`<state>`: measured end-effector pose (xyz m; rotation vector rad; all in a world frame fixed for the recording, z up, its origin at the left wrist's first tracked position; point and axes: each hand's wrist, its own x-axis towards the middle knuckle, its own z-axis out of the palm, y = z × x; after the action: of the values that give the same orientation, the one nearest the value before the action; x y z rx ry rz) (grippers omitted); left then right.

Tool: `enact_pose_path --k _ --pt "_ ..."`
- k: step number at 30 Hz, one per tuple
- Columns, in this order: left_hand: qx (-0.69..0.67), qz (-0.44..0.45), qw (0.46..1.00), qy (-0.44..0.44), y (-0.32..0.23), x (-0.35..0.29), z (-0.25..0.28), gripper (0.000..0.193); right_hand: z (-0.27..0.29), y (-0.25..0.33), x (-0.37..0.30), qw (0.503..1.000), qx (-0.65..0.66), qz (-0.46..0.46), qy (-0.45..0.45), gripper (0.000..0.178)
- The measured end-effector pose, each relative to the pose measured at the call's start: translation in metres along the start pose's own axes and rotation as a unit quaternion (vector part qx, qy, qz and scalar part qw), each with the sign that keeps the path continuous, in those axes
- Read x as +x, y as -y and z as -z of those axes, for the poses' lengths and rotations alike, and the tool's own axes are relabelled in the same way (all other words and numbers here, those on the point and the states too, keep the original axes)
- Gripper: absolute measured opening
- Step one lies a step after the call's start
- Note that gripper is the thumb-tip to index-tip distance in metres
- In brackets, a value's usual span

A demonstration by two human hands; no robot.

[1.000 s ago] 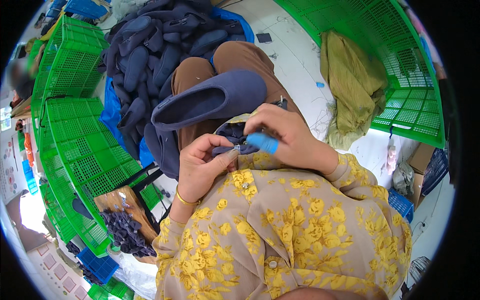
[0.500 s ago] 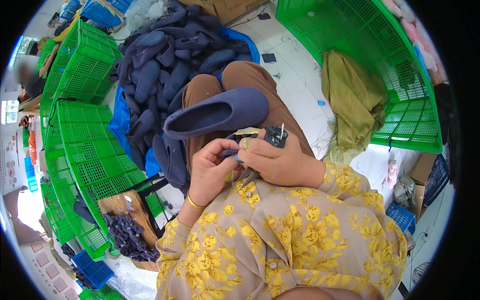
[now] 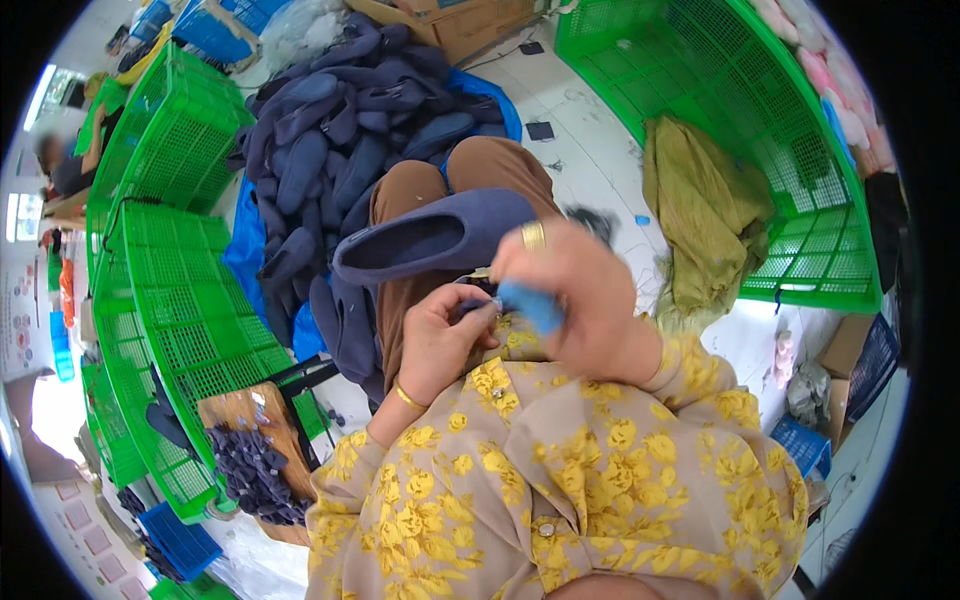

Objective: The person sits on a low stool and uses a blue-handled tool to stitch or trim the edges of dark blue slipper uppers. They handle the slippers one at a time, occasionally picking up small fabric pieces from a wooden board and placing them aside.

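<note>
A navy slipper [image 3: 490, 212] lies across my lap on brown trousers, its opening facing up. My left hand [image 3: 440, 335] is closed in front of it, thumb and fingers pinching a small navy fabric piece [image 3: 478, 308]. Close beside it on the right, my right hand [image 3: 590, 290] is raised, curled and smeared by motion. A blue covering [image 3: 533, 305] shows on one of its fingers. Beyond its knuckles sticks out the blurred dark handle [image 3: 595, 220] of scissors held in that hand; their blades are hidden now. More navy slippers [image 3: 345, 335] rest against my left leg.
A big heap of navy slippers [image 3: 340, 140] lies on blue sheeting ahead. Green crates [image 3: 200, 330] line the left; another green crate [image 3: 700, 60] with an olive cloth [image 3: 700, 210] stands right. Small navy fabric pieces [image 3: 250, 465] cover a wooden stool [image 3: 285, 430] at my left.
My right hand has lifted away from my left hand, turning, and the scissor blades seen earlier no longer show. My left hand keeps its pinch, slightly shifted right. The lap slipper has barely moved.
</note>
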<state>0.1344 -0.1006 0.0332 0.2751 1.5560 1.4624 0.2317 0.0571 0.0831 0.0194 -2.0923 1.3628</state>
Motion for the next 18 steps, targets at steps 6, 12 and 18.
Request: enact_pose_path --k 6,12,18 --pt "0.076 -0.101 0.992 -0.013 -0.016 0.007 0.01 0.013 0.056 0.002 0.011 0.834 0.461 -0.264 -0.149 0.011" --pt "0.111 -0.145 0.982 0.041 -0.036 0.007 -0.004 0.011 0.151 0.013 0.017 0.914 0.36 -0.143 -0.121 0.015" --pt "0.075 -0.101 0.991 0.037 -0.039 0.023 -0.017 0.011 0.105 0.0 -0.009 0.985 -0.138 -0.097 -0.027 0.026"
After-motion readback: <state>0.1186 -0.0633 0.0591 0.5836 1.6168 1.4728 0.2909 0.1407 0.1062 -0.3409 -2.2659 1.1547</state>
